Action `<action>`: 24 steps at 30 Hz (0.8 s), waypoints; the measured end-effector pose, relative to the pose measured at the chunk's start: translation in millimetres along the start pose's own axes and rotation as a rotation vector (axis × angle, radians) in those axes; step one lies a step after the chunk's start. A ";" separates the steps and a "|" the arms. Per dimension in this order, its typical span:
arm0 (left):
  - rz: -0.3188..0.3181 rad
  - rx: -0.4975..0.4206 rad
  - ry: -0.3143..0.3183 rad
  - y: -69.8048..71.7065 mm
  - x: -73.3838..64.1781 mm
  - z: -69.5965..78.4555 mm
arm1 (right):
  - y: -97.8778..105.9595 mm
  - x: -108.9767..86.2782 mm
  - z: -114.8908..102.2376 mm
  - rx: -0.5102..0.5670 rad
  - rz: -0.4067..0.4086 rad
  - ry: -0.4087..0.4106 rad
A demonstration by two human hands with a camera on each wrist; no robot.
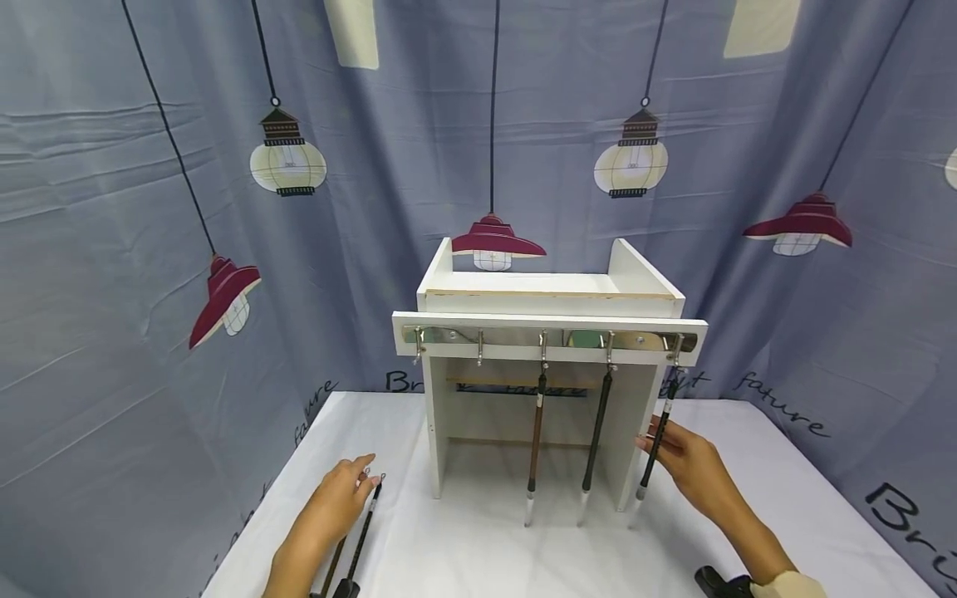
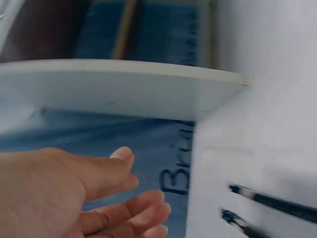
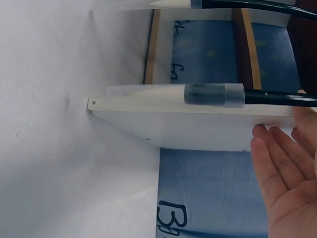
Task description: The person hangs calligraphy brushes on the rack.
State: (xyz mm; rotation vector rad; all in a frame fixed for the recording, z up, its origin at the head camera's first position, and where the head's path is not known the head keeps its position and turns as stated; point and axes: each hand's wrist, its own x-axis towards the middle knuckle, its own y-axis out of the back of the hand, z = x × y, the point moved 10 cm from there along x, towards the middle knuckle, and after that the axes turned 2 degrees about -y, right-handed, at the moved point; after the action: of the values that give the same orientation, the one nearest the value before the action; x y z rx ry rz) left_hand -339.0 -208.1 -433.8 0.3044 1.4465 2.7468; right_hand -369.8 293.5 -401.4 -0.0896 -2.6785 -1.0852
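Observation:
Three calligraphy brushes with pale tips hang from metal hooks on a white wooden rack [image 1: 549,321]: a brown brush [image 1: 537,440], a black brush [image 1: 596,432] and a rightmost black brush [image 1: 660,440]. My right hand [image 1: 695,469] is at that rightmost brush, fingers extended behind its handle; the right wrist view shows the thumb close to the handle [image 3: 277,97], contact unclear. Over the table's left side, my left hand [image 1: 332,498] has its fingers loosely extended and holds nothing. Below it are two more brushes, one black [image 1: 365,531] and one brownish [image 1: 335,561], with small loops at their ends.
The rack's left hooks [image 1: 480,347] carry no brush. A white cloth [image 1: 463,548] covers the table. Blue-grey curtains [image 1: 359,249] printed with lamps stand behind and at both sides. A black object [image 1: 721,581] is by the right sleeve.

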 end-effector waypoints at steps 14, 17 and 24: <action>-0.182 0.143 0.051 -54.6 -30.9 -31.5 | -1.0 0.0 2.3 0.015 -0.010 -0.022; -0.189 0.142 0.052 -61.4 -34.5 -34.3 | -1.4 -0.3 3.4 0.017 -0.011 -0.033; -0.194 0.154 0.111 -72.0 -41.9 -43.7 | -2.1 0.2 2.6 0.011 -0.007 -0.026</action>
State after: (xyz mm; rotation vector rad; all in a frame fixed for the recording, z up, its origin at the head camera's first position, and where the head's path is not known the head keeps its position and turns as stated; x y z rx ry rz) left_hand -311.0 -207.3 -523.5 0.0125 1.6226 2.5413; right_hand -370.8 293.7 -404.6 -0.0933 -2.7092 -1.0777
